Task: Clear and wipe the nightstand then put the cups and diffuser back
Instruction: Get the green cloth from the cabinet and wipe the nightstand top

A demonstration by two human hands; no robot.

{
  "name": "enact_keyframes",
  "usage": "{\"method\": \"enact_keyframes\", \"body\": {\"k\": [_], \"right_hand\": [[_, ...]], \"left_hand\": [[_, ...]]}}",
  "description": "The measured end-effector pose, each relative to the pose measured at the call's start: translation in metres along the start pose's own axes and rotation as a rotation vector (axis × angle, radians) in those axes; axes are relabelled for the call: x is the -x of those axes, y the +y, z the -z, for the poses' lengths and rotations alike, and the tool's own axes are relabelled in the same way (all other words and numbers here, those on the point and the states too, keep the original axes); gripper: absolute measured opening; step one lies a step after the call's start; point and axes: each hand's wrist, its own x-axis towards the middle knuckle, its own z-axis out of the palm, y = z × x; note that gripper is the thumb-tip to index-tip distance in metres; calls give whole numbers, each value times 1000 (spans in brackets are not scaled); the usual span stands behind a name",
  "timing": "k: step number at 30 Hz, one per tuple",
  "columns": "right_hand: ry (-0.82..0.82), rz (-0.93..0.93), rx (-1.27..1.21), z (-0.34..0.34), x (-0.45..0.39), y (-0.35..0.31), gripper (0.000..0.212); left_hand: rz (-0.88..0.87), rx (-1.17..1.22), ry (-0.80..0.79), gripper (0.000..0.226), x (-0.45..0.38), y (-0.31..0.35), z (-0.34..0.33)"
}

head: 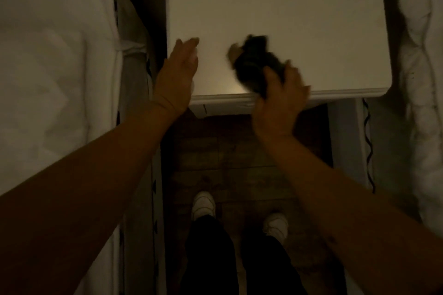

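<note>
While you stand facing the nightstand [275, 7], your right hand [279, 103] has its grip clamped on a dark crumpled cloth [255, 64], fingers curled around the near end of it. Cloth sits on the table top close to the front edge, a little right of centre; it is blurred, so the weave and exact colour are not readable. Your left hand [178, 72] lies at the front left corner of the same top, grip apart, fingers straight and together, pointing away from you, palm turned inward; whether the palm presses the surface cannot be told. Both hands are near each other but apart, with bare white top between them.

White bedding [52, 55] runs along the left of the nightstand, and more quilted white bedding [422, 43] along the right. A dark wavy cord [368, 141] hangs down at the right, below the table's front corner. Below the front edge: wooden floor [239, 155], your two white shoes [203, 205] and dark trouser legs [211, 254]. Lighting is dim and warm.
</note>
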Motion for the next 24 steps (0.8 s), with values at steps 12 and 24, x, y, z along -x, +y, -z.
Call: {"method": "enact_keyframes", "body": {"k": [12, 24], "right_hand": [[-573, 566, -60, -1, 25, -123, 69], [-531, 48, -635, 248, 21, -218, 20]], "left_hand": [[281, 172, 249, 51, 65, -7, 52], [219, 676, -50, 74, 187, 196, 129]]}}
